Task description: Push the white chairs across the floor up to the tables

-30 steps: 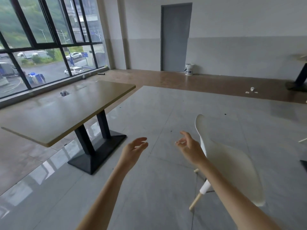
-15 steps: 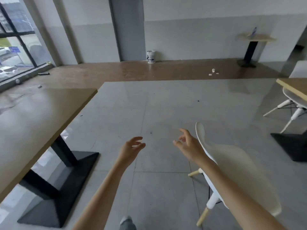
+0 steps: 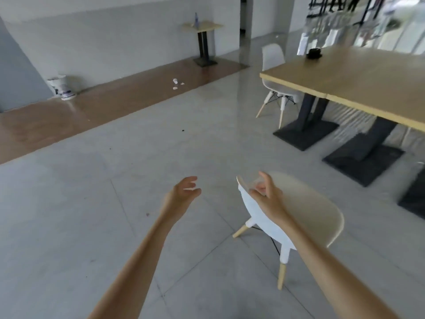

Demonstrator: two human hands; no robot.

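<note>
A white shell chair (image 3: 305,210) with pale wooden legs stands on the grey tiles just right of centre, its backrest edge toward me. My right hand (image 3: 266,193) hovers over that backrest edge with fingers spread and holds nothing. My left hand (image 3: 184,192) is open in the air to the left of the chair, apart from it. A long wooden table (image 3: 358,77) on black bases fills the right side. A second white chair (image 3: 274,72) is tucked at its far end.
Black table bases (image 3: 305,132) sit on the floor right of the chair. A small pedestal table (image 3: 202,27) stands by the far wall, a white bucket (image 3: 61,86) at the left wall, and small scraps (image 3: 176,84) lie on the brown floor strip. Open tiles stretch to the left.
My view has swung to the right: the left table and windows have gone, and the long right table has come in. My right hand now overlaps the chair's backrest edge.
</note>
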